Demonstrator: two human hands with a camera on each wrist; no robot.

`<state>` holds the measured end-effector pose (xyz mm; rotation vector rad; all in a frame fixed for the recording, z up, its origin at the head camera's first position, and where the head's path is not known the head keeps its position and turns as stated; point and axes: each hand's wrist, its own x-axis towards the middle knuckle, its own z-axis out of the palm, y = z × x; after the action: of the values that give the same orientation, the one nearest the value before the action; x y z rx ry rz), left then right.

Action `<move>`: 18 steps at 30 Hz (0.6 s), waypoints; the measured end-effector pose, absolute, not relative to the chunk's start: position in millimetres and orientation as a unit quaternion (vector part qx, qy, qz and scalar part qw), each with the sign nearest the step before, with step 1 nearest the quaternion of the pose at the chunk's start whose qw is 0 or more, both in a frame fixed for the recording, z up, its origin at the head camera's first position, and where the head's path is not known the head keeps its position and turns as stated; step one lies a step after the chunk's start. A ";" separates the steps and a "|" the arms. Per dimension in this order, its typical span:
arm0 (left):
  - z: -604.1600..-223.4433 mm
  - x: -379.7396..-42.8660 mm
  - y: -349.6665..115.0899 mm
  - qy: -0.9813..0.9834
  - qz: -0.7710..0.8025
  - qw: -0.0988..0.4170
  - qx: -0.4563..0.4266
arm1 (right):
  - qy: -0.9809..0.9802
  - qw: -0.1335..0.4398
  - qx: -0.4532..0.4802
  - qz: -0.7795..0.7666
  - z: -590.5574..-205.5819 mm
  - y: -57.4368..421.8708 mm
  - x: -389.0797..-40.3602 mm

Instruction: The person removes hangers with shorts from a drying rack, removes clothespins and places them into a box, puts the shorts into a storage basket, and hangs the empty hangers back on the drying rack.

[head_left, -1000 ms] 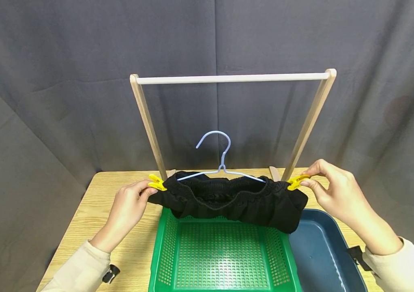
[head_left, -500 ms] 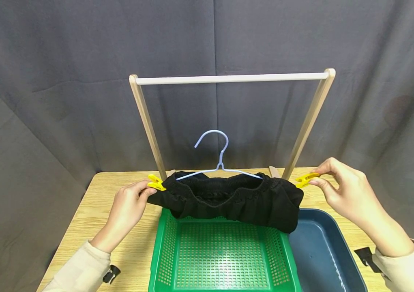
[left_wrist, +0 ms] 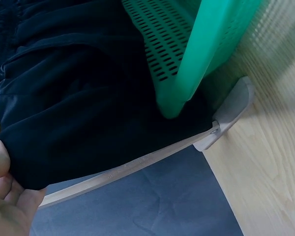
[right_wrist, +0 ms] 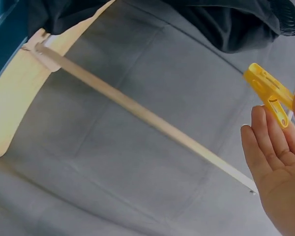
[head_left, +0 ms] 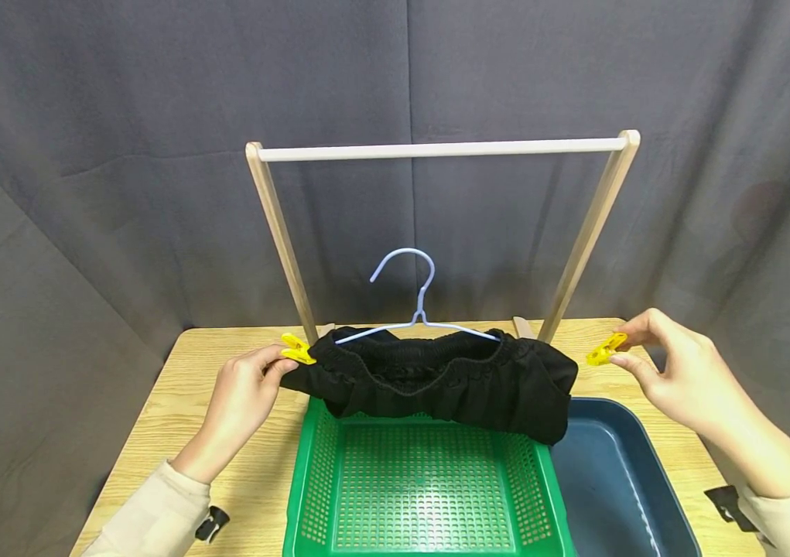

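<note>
A black elastic-waisted garment [head_left: 436, 394] sits around the lower part of a pale blue clothes hanger [head_left: 422, 298] in the head view. At its left end, a yellow clothespin [head_left: 299, 348] is on the waistband. My left hand [head_left: 244, 394] pinches the garment's edge right beside that pin; the left wrist view shows thumb and fingers at the black cloth [left_wrist: 88, 108]. To the right, my right hand [head_left: 680, 371] pinches a second yellow clothespin [right_wrist: 269, 93] between thumb and fingers. This pin is apart from the garment.
Under the garment stands a green perforated basket [head_left: 302, 480], with a dark blue tray [head_left: 603, 472] to its right. Behind is a wooden rack with a white bar [head_left: 443, 149]. All stand on a wooden table [head_left: 179, 410], before a grey curtain [head_left: 123, 193].
My right hand has drawn its clothespin rightward, away from the garment's right end. The hanger and garment shifted slightly left. My left hand has barely moved.
</note>
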<state>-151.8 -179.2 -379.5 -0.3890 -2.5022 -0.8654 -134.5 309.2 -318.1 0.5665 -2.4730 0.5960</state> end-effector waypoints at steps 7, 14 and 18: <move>-378.7 -152.5 -178.4 -0.910 -0.312 0.233 -0.139 | -0.928 0.237 0.206 0.200 -322.6 326.8 -138.2; -378.3 -151.7 -178.9 -0.913 -0.313 0.225 -0.134 | -0.946 0.184 0.193 0.186 -332.3 336.9 -140.2; -378.5 -151.4 -179.2 -0.912 -0.315 0.227 -0.134 | -0.951 0.155 0.183 0.194 -342.8 342.3 -143.6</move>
<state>-151.4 -179.2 -378.5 -0.3679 -2.5124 -0.8668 -143.6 342.3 -342.8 0.5243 -2.7260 0.5553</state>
